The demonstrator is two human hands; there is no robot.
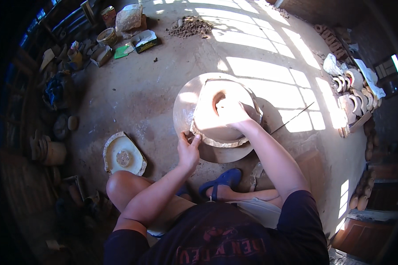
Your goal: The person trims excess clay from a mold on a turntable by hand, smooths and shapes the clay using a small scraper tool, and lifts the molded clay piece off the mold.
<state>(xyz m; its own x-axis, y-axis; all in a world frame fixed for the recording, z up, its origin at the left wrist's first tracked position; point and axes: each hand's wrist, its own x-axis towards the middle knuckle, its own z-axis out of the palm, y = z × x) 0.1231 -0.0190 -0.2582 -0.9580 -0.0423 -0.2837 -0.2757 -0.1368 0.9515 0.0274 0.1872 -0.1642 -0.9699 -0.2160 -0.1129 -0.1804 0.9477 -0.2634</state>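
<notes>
A thick, pale, round-edged mould (216,143) with a rough, chipped rim rests on a wide round turntable (182,110). In its top is a round, clay-coloured hollow (217,98). My left hand (189,150) grips the near left edge of the mould, thumb on the rim. My right hand (231,114) reaches over from the right, its fingers at the hollow. Bright sunlight washes those fingers out, and their tips are hidden. A second pale mould piece (112,150), with a round knob in its middle, lies on the floor to the left.
A thin stick (292,117) lies right of the turntable. Crumbled clay (191,27) is heaped at the far side. Boxes and a bucket (107,37) stand far left; curved mould pieces (356,99) are stacked at right. My foot in a blue clog (225,180) is close to the turntable.
</notes>
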